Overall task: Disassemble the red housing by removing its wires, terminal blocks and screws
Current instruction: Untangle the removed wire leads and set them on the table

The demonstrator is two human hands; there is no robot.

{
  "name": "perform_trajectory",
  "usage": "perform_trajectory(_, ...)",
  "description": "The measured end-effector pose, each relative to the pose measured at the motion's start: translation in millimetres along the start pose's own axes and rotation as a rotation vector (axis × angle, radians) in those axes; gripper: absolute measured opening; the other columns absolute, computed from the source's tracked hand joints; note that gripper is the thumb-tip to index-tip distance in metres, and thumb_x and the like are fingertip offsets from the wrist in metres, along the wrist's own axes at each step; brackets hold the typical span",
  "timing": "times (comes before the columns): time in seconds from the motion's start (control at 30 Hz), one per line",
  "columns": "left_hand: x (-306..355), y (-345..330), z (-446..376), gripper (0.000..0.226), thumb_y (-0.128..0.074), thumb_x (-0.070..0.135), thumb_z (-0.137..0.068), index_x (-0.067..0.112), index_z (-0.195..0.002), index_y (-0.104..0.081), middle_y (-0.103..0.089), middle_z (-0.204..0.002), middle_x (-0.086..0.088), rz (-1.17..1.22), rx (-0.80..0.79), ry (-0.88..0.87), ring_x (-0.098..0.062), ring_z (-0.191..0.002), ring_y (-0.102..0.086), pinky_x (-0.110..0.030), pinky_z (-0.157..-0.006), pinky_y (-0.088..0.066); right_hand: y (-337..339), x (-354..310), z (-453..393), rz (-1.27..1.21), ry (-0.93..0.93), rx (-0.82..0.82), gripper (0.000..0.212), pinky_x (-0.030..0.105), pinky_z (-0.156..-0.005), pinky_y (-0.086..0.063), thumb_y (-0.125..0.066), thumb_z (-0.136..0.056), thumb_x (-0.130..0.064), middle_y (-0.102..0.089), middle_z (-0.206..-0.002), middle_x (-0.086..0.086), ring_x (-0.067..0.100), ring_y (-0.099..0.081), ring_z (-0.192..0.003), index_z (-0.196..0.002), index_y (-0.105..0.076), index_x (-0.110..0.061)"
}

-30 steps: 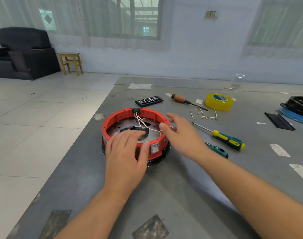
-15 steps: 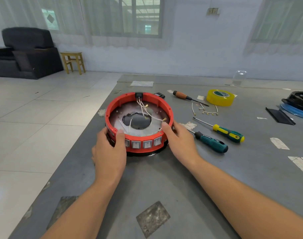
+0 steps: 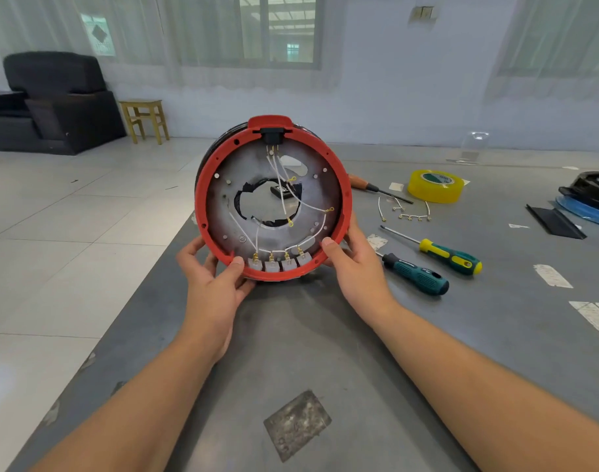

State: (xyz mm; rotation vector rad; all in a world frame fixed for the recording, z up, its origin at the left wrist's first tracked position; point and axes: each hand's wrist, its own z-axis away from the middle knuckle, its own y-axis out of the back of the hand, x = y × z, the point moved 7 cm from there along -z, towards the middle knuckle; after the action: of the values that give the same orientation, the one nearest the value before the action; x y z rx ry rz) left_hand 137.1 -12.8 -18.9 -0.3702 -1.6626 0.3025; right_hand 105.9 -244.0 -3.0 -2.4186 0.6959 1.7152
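**Red housing held up on edge over the table**

Both hands grip the red housing (image 3: 339,172) by its lower rim, tilted upright above the grey table (image 3: 291,335), open side facing the person. The left hand (image 3: 209,284) curls round the bottom left, thumb on the rim; the right hand (image 3: 356,267) mirrors it. Inside, white wires (image 3: 284,195) run to four terminal blocks (image 3: 279,264). Beyond lie a teal screwdriver (image 3: 415,274), a yellow-green screwdriver (image 3: 444,255), loose wires (image 3: 407,212) and yellow tape (image 3: 434,186)

place: makeshift workshop in a tiled room | cues: grey worktable (image 3: 325,335), screwdrivers (image 3: 415,274), tape roll (image 3: 434,186), black sofa (image 3: 53,100), wooden stool (image 3: 145,119)
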Motion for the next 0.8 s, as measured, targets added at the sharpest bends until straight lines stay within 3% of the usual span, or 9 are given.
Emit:
perform_trajectory(0.1,-2.5,5.1,-5.0,0.050,-0.053,-0.004,-0.104,0.036,-0.128,-0.038,-0.059,-0.141,-0.012,0.031,0.024,0.097,-0.031,-0.111,-0.075,-0.049,-0.088,-0.064,-2.1,-1.7,0.0,0.004,0.013,-0.027,0.066,0.053,-0.111,-0.046,-0.054,-0.101,-0.026,-0.049,-0.151,-0.023,0.021,-0.053,-0.137,-0.155,-0.028,-0.053)
perform_trajectory(0.2,-6.7,8.7,-14.4,0.063,-0.051,-0.010,-0.099,0.038,-0.136,-0.035,-0.060,-0.134,-0.014,0.057,0.004,0.178,-0.038,-0.107,-0.075,-0.055,-0.084,-0.064,-0.3,-3.1,-0.8,0.006,0.031,-0.019,0.066,0.051,-0.111,-0.047,-0.053,-0.101,-0.025,-0.050,-0.150,-0.024,0.016,-0.054,-0.135,-0.156,-0.028,-0.052)
perform_trajectory(0.27,-11.0,8.8,-21.5,0.064,-0.051,-0.013,-0.096,0.031,-0.142,-0.041,-0.063,-0.133,-0.017,0.077,-0.043,0.240,-0.041,-0.107,-0.075,-0.056,-0.080,-0.064,2.6,-2.7,-2.6,0.005,0.026,-0.006,0.064,0.050,-0.110,-0.048,-0.052,-0.103,-0.023,-0.053,-0.146,-0.026,0.012,-0.055,-0.133,-0.156,-0.030,-0.050)
perform_trajectory(0.4,-15.0,4.0,-36.4,0.048,-0.054,-0.015,-0.093,0.017,-0.130,-0.056,-0.066,-0.134,-0.024,0.105,-0.140,0.318,-0.039,-0.101,-0.077,-0.051,-0.074,-0.065,8.6,-3.1,-4.3,0.068,0.010,0.021,0.060,0.045,-0.109,-0.050,-0.052,-0.105,-0.026,-0.057,-0.133,-0.037,0.007,-0.061,-0.125,-0.156,-0.030,-0.049)
perform_trajectory(0.5,-15.2,2.7,-43.3,0.047,-0.060,-0.013,-0.092,0.018,-0.127,-0.056,-0.069,-0.125,-0.022,0.121,-0.177,0.317,-0.039,-0.098,-0.078,-0.052,-0.074,-0.064,12.8,-5.4,-5.7,0.190,0.028,0.008,0.059,0.039,-0.109,-0.050,-0.052,-0.105,-0.034,-0.064,-0.132,-0.024,0.007,-0.066,-0.117,-0.156,-0.027,-0.050)
perform_trajectory(0.6,-16.5,4.2,-44.4,0.055,-0.068,-0.010,-0.087,0.019,-0.131,-0.053,-0.072,-0.122,-0.021,0.141,-0.190,0.301,-0.042,-0.103,-0.076,-0.055,-0.077,-0.064,19.0,-11.3,-5.7,0.288,0.071,-0.047,0.050,0.037,-0.107,-0.049,-0.052,-0.105,-0.038,-0.067,-0.131,-0.016,0.007,-0.062,-0.123,-0.153,-0.038,-0.043)
perform_trajectory(0.67,-16.0,4.2,-43.3,0.065,-0.072,-0.008,-0.082,0.020,-0.136,-0.051,-0.071,-0.125,-0.022,0.144,-0.195,0.290,-0.044,-0.108,-0.074,-0.056,-0.080,-0.064,32.8,-18.3,-6.5,0.504,0.152,-0.013,0.041,0.033,-0.097,-0.052,-0.048,-0.105,-0.044,-0.064,-0.133,-0.015,0.004,-0.059,-0.120,-0.145,-0.051,-0.037)
perform_trajectory(0.73,-15.2,2.9,-42.9,0.073,-0.076,-0.005,-0.075,0.022,-0.138,-0.049,-0.071,-0.124,-0.022,0.142,-0.195,0.285,-0.045,-0.111,-0.073,-0.057,-0.080,-0.064,51.5,-23.4,-8.7,0.894,0.232,0.078,0.039,0.036,-0.090,-0.052,-0.046,-0.104,-0.046,-0.063,-0.132,-0.009,0.014,-0.060,-0.117,-0.135,-0.061,-0.030)
perform_trajectory(0.8,-15.3,1.7,-43.2,0.073,-0.078,-0.003,-0.072,0.023,-0.133,-0.048,-0.072,-0.122,-0.022,0.142,-0.190,0.282,-0.045,-0.110,-0.073,-0.056,-0.079,-0.064,68.9,-18.8,-12.6,1.236,0.185,0.117,0.037,0.040,-0.087,-0.049,-0.046,-0.102,-0.042,-0.064,-0.125,-0.001,0.025,-0.060,-0.112,-0.125,-0.067,-0.024)
